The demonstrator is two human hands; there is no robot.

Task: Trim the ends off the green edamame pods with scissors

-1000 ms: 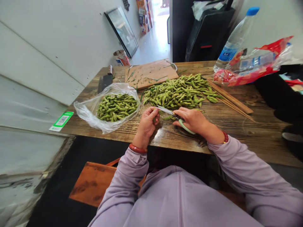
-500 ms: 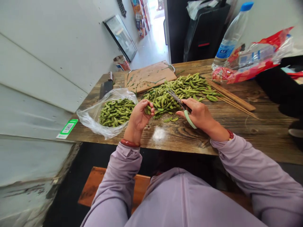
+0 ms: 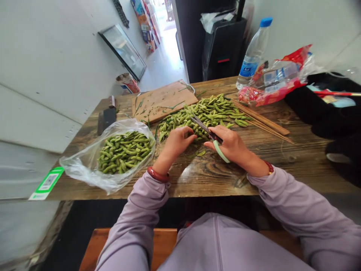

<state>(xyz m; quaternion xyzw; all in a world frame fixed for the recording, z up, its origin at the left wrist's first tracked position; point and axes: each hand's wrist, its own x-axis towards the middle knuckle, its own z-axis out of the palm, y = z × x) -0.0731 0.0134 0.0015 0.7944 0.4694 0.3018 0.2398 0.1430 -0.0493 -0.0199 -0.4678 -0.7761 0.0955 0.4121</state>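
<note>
Green soybean pods (image 3: 216, 107) lie heaped on the wooden table. At the near left edge of this heap is my left hand (image 3: 178, 143), back upward, its fingers curled in toward the thumb; whatever they hold is hidden beneath. My right hand (image 3: 232, 145) grips scissors (image 3: 201, 123) with pale green handles, and their blades point up and left over the heap. More pods (image 3: 125, 152) fill a clear plastic bag (image 3: 84, 167) that lies open to the left of my left hand. A few loose pods or scraps (image 3: 200, 153) rest between my hands.
Behind the heap lies a wooden cutting board (image 3: 166, 99) with green scraps. A cleaver (image 3: 109, 114) is at the left edge. Wooden sticks (image 3: 262, 120) lie to the right, below a water bottle (image 3: 252, 56) and red-and-clear packaging (image 3: 270, 88). A code card (image 3: 47, 183) sits at the left corner.
My left hand has turned from palm up, with pods in its fingers, to back up at the heap. The scissors stay in my right hand. The view has shifted right.
</note>
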